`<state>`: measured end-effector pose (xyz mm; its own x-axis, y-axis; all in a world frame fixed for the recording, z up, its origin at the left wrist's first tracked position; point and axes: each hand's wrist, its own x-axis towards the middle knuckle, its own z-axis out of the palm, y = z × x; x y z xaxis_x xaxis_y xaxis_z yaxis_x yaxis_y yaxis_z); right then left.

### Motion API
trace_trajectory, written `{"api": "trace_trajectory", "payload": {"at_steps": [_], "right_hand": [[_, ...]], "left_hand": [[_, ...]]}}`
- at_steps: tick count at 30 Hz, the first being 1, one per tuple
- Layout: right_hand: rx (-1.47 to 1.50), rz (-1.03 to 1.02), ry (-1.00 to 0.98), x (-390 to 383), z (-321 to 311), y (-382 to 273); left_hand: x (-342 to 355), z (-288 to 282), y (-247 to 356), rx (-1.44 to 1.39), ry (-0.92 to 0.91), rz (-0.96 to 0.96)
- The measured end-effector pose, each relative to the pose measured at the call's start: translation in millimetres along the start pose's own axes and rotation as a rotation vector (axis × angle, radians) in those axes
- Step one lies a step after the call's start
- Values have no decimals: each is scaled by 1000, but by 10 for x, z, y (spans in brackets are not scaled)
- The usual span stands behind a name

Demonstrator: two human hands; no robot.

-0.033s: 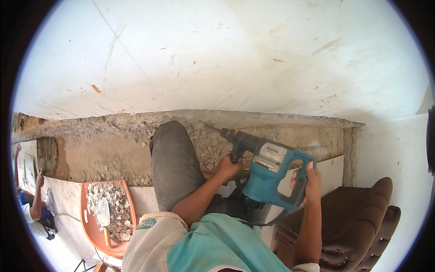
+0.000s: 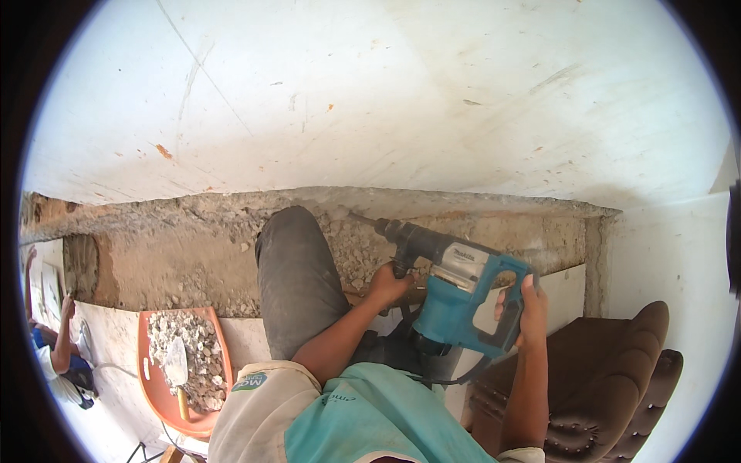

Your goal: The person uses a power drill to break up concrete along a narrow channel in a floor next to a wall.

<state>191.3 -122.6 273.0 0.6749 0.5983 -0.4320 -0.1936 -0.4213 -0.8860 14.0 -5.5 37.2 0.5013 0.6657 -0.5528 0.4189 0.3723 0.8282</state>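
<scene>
A teal and black demolition hammer (image 2: 455, 301) lies slantwise across the middle, its chisel bit (image 2: 360, 218) pointing left at the foot of the white wall. My left hand (image 2: 391, 285) is closed around its front side handle. Around the rear D-shaped handle my right hand (image 2: 526, 312) is wrapped, fingers curled through the opening. The bit's tip meets the rough, broken strip along the wall base; dust hazes the exact contact. Grey rubble (image 2: 359, 258) lies loose beneath the bit, beside my bent knee (image 2: 297, 270).
At the left an orange tub (image 2: 144, 363) holds broken rubble and a trowel (image 2: 177, 363) with a wooden handle. A brown tufted sofa (image 2: 610, 370) stands at the right. Another person (image 2: 65, 347) is at the far left. The white wall (image 2: 370, 100) rises ahead.
</scene>
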Motion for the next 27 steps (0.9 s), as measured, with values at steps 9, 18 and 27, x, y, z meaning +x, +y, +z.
{"api": "trace_trajectory", "payload": {"at_steps": [9,18,27], "right_hand": [[29,51,18,51,-90,200],[16,-19,25,-480,250,229],[-117,-232,36,-1561,602,114]], "left_hand": [[9,-1,-131,35,44,1],[-49,-83,-327,-3,30,-82],[-499,-51,-489,-305,31,46]]}}
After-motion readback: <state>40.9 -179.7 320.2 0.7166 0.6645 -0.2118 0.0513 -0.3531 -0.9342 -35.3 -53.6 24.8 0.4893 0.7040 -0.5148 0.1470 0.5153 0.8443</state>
